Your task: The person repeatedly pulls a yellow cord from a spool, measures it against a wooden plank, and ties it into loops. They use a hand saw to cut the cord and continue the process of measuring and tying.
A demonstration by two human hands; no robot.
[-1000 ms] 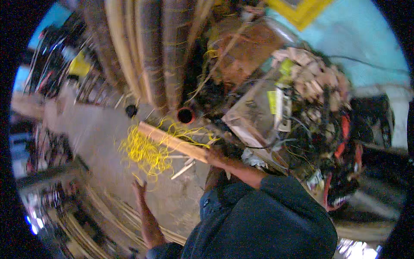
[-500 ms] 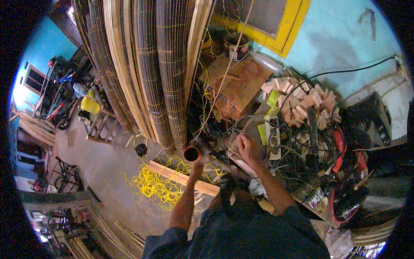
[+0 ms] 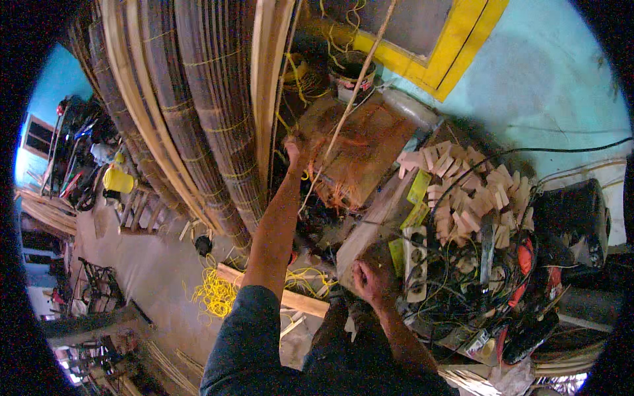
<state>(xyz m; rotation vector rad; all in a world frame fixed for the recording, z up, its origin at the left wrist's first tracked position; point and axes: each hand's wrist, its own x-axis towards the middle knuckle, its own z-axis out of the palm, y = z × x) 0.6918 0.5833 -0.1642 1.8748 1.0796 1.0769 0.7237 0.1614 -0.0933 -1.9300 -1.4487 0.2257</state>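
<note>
My left hand (image 3: 292,146) is stretched far forward beside the tall upright rolls of slatted blinds (image 3: 221,99). Its fingers are bunched where a yellow cord (image 3: 282,122) hangs down, and whether they grip the cord is unclear. Close to my body, my right hand (image 3: 370,280) is curled into a loose fist near the worn wooden board (image 3: 373,228). What it holds, if anything, is hidden. Beneath the left forearm, only a sliver of an orange-rimmed container (image 3: 294,257) shows.
Loose yellow cord (image 3: 214,290) lies tangled on the floor by a wooden plank (image 3: 304,302). Wooden blocks (image 3: 472,188) are heaped at right, beside a power strip (image 3: 415,264) and tangled black cables. A bucket (image 3: 351,76) stands below the yellow window frame (image 3: 439,66). A rope (image 3: 356,89) slants across.
My left hand has moved from beside the orange-rimmed container forward to the hanging yellow cord. The right hand stays curled, now lower in view. The view has shifted.
</note>
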